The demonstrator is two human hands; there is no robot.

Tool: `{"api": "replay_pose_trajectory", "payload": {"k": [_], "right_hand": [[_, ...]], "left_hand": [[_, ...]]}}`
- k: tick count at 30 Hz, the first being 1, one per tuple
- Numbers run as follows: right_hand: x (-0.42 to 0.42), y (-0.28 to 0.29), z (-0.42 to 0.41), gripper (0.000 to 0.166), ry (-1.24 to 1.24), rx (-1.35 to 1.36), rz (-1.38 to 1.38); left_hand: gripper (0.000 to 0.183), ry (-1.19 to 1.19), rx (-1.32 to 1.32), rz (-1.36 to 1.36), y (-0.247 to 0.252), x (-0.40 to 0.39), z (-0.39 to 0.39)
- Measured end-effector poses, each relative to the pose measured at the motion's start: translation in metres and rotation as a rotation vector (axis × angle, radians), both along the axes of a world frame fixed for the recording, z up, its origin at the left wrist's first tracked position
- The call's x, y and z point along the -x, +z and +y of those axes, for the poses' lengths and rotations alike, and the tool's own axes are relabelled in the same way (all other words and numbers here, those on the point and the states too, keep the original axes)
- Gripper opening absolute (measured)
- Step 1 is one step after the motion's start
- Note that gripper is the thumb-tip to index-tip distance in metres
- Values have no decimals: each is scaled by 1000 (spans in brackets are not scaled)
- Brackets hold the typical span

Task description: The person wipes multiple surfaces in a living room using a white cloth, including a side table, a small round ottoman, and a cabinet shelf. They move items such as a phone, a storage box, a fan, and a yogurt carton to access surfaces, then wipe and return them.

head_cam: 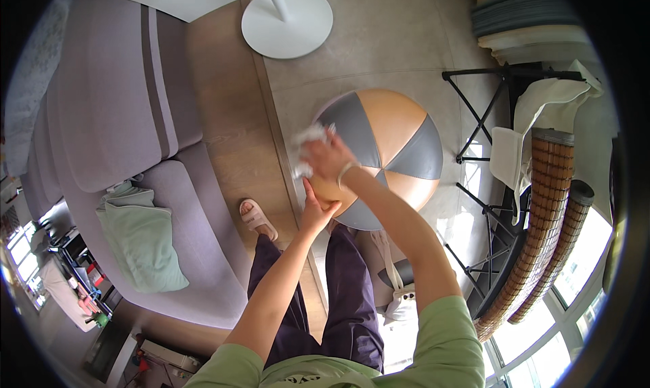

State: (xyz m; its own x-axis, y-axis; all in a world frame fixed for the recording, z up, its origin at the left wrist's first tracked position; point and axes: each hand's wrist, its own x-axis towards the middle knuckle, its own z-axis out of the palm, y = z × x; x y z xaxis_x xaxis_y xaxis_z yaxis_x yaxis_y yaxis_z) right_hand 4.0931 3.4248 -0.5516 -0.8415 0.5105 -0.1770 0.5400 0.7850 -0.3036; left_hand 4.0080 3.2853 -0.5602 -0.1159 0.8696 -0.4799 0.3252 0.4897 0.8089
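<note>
A round pouf with grey and tan panels (pixel 393 119) stands on the floor before me. My right hand (pixel 327 157), blurred by motion, is over the pouf's left side and holds a crumpled white cloth or wipe (pixel 307 136). A pale bracelet (pixel 348 173) circles that wrist. Just below it, my left hand (pixel 319 207) rests against the pouf's lower left edge, thumb and fingers spread, with nothing visible in its grasp. The right hand and cloth hide part of the pouf's left edge.
A purple-grey sofa (pixel 109 93) with a green cushion (pixel 147 240) lies left. A round white pedestal base (pixel 287 25) stands ahead. Folding chairs with black legs (pixel 480 108) and rolled bamboo mats (pixel 546 205) are right. A white bag (pixel 401 306) lies near my legs. The floor has a raised edge (pixel 277 129).
</note>
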Motion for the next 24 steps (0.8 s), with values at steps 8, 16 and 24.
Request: {"api": "replay_pose_trajectory", "payload": {"k": [8, 16, 24], "right_hand": [[-152, -4, 73, 32, -1018, 55, 184], [-135, 3, 6, 51, -1159, -160, 29], [-61, 31, -124, 43, -497, 167, 93]], "left_hand": [[102, 33, 37, -11, -2, -3, 2], [102, -42, 45, -89, -18, 5, -5], [99, 45, 201, -489, -20, 17, -4]]}}
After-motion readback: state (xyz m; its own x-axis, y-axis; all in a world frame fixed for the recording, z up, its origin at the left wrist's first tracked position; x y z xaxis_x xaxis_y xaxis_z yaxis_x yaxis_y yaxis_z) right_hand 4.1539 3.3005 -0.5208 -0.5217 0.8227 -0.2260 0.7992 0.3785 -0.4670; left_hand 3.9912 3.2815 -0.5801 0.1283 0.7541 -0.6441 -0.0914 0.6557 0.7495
